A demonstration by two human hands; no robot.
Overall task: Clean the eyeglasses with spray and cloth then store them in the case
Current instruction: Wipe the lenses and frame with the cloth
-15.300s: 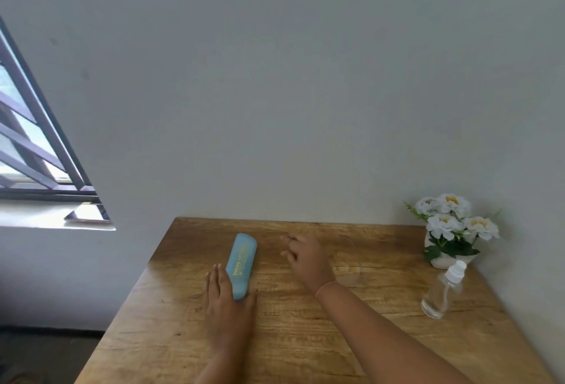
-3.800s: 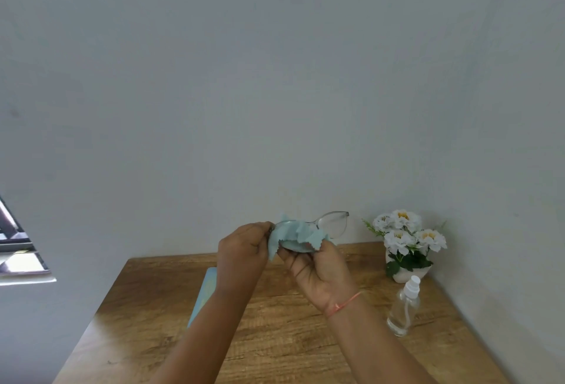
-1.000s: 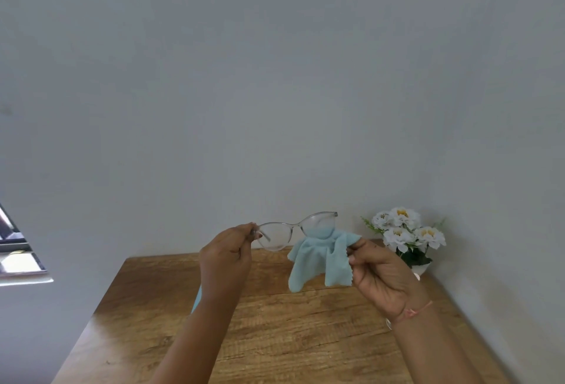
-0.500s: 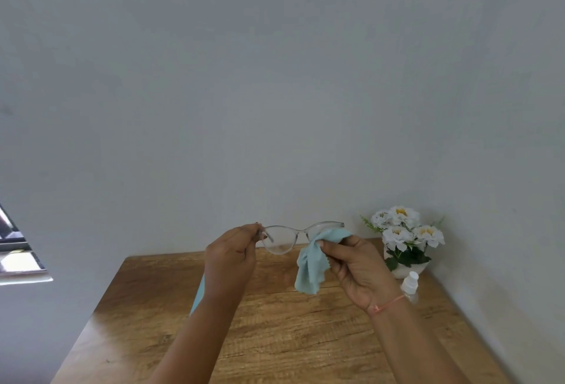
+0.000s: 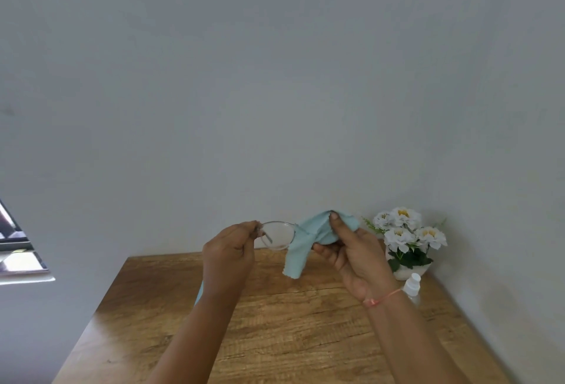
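two hands held above the desk (image 5: 290, 322): my left hand (image 5: 229, 249) pinches the eyeglasses (image 5: 276, 235) at their 9 o'clock end, frame lying 9 to 3; my right hand (image 5: 351, 252) grips the cloth (image 5: 308, 240) around the 3 o'clock lens. the case (image 5: 198, 292) peeks out at 7 o'clock, nearest my left.

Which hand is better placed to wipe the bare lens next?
Probably right: the right hand grips the cloth over the neighbouring lens; the left hand pinches the eyeglasses at the frame's end.
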